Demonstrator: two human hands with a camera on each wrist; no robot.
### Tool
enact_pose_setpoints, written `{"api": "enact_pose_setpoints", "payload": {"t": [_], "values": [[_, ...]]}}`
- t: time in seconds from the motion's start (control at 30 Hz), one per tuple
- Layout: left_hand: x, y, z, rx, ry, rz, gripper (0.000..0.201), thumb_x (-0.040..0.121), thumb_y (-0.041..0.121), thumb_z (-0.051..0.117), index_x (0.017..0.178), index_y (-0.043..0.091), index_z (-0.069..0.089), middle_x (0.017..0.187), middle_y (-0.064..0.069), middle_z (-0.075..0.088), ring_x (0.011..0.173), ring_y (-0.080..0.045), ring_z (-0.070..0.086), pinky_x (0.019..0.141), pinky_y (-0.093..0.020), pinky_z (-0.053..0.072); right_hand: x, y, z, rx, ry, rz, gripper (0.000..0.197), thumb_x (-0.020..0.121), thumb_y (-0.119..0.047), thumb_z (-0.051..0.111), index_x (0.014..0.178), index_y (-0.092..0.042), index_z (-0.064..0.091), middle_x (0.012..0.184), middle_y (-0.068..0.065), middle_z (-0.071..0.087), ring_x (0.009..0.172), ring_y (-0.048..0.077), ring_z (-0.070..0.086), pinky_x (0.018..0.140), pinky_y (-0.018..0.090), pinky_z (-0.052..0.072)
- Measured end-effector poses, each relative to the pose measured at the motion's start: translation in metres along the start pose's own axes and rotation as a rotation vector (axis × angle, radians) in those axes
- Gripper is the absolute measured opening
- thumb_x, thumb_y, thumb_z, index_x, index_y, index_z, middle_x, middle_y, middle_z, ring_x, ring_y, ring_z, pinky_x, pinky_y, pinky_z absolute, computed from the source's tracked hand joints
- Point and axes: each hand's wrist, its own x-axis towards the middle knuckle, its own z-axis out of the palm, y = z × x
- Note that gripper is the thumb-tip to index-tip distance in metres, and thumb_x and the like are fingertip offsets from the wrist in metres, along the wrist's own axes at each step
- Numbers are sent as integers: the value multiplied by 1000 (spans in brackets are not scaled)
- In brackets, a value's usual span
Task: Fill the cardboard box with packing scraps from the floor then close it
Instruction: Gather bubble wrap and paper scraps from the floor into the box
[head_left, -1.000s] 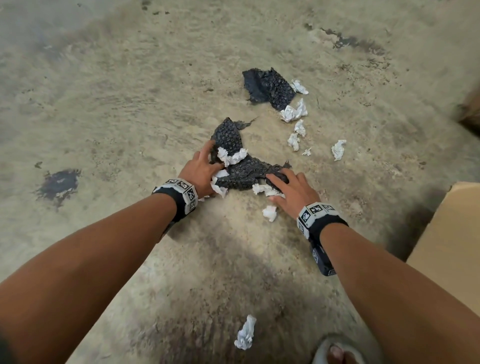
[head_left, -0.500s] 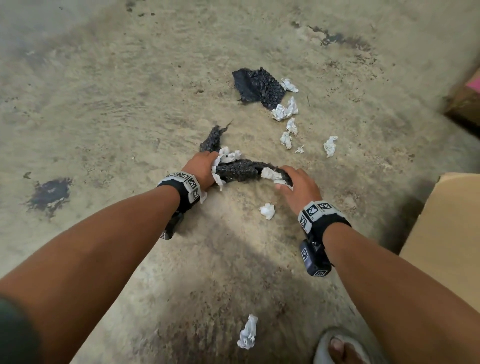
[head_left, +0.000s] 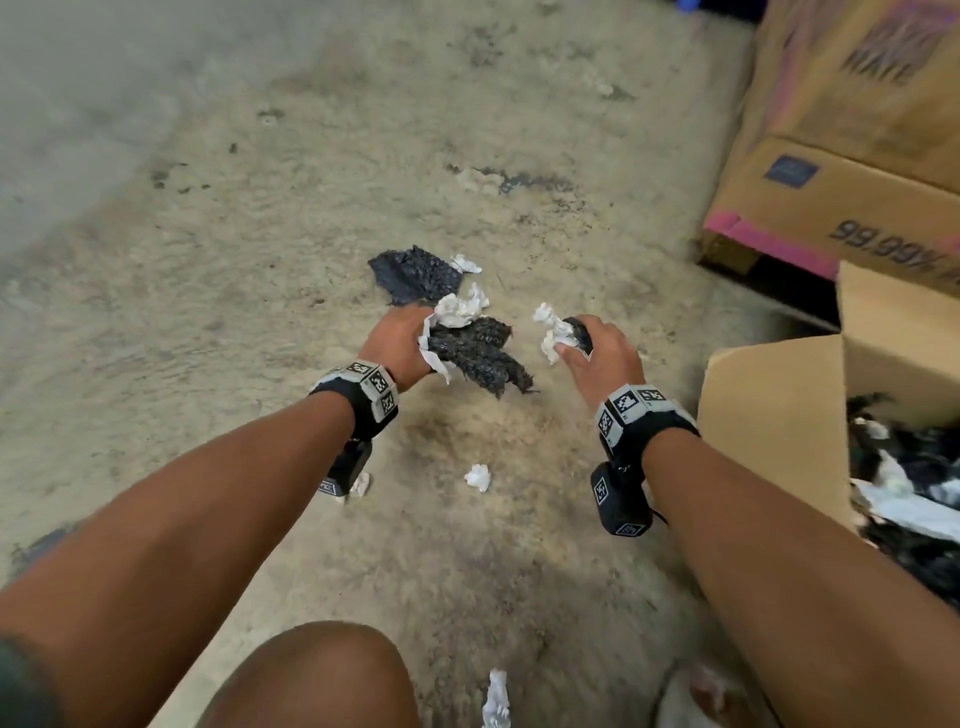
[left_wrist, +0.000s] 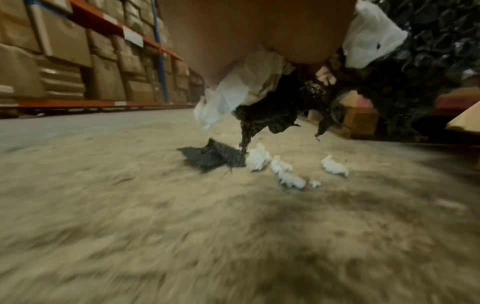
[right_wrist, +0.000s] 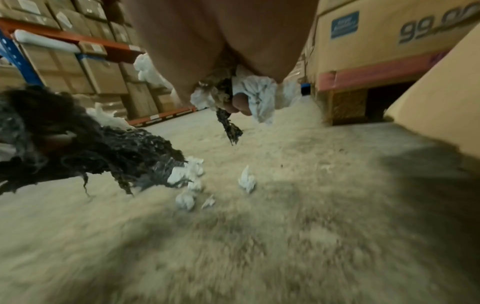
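Note:
My left hand (head_left: 410, 343) grips a bundle of black bubble wrap (head_left: 480, 356) and white paper, lifted off the floor; in the left wrist view the bundle (left_wrist: 262, 115) dangles below the palm. My right hand (head_left: 592, 348) grips crumpled white paper (head_left: 553, 332) with a strip of black wrap; the right wrist view shows this paper (right_wrist: 259, 96) held under curled fingers. The open cardboard box (head_left: 779, 415) stands at my right, holding black and white scraps (head_left: 904, 499). Another black bubble wrap piece (head_left: 415, 273) and white paper bits (left_wrist: 285, 174) lie on the floor beyond my hands.
Loose paper scraps lie near me on the concrete floor (head_left: 478, 475), (head_left: 496, 696). Large printed cartons (head_left: 852, 156) on a pallet stand at the far right. Warehouse racks of boxes (left_wrist: 78, 51) line the left. My knee (head_left: 322, 675) is at the bottom.
Both hands gathered the scraps, closed on them and lifted them off the floor. The black wrap now hangs from the left hand alone, and the view has swung right toward the box.

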Motion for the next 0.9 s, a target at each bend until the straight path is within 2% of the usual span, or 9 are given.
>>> {"api": "enact_pose_setpoints", "payload": {"t": [0.17,0.27,0.4,0.5,0.63,0.7,0.77,0.8,0.9], "values": [[18,51,-10,53,-23,184,26,84,20,62,102,2,59,104,-21,61,100,-38,53,85,-41,41,0,-4,-54,-46,79,16,41,91,-36,58,128,-19,52,120,9,60,112,28,54,88,28,37],[22,85,-14,28,-61,213,21,83,24,63,93,8,53,95,-19,60,92,-37,53,73,-36,39,-6,4,-87,-61,83,15,42,91,-38,58,129,-20,52,123,10,59,114,30,53,93,32,39],[24,139,-13,-39,-90,176,43,77,29,70,106,16,41,89,-16,60,80,-35,57,66,-41,48,-14,29,-131,-37,135,15,40,90,-39,60,125,-21,55,119,7,62,111,27,55,91,30,40],[21,186,-6,-99,-108,201,62,75,17,71,125,23,35,87,-8,55,67,-29,54,58,-36,43,-31,57,-165,-24,178,2,41,89,-37,61,126,-19,56,119,8,63,111,28,56,93,31,41],[18,248,13,12,-142,386,62,75,13,71,131,26,50,113,-10,65,100,-29,60,85,-31,47,-60,103,-212,-34,235,24,41,89,-33,63,126,-16,56,117,11,64,109,30,57,90,32,43],[14,280,27,36,-150,408,52,76,12,69,125,23,58,111,-8,65,97,-27,60,80,-29,49,-73,131,-234,-45,255,45,41,89,-34,62,125,-17,56,114,11,64,106,31,58,89,32,44],[9,313,43,3,-125,395,40,80,13,66,118,22,63,101,-7,66,75,-19,59,63,-22,48,-86,161,-256,-54,256,66,41,89,-35,61,125,-17,55,113,11,64,106,31,58,90,33,45],[6,328,54,-3,-110,399,38,80,15,66,117,21,64,99,-6,66,73,-18,59,63,-23,48,-93,176,-267,-54,256,74,41,89,-36,61,126,-17,55,114,11,63,107,31,58,91,33,45],[4,367,91,32,-110,400,49,73,15,70,122,15,62,108,-8,67,100,-26,63,87,-31,50,-115,217,-298,-58,244,99,43,91,-35,59,129,-15,52,119,11,62,113,31,55,95,34,42]]}}
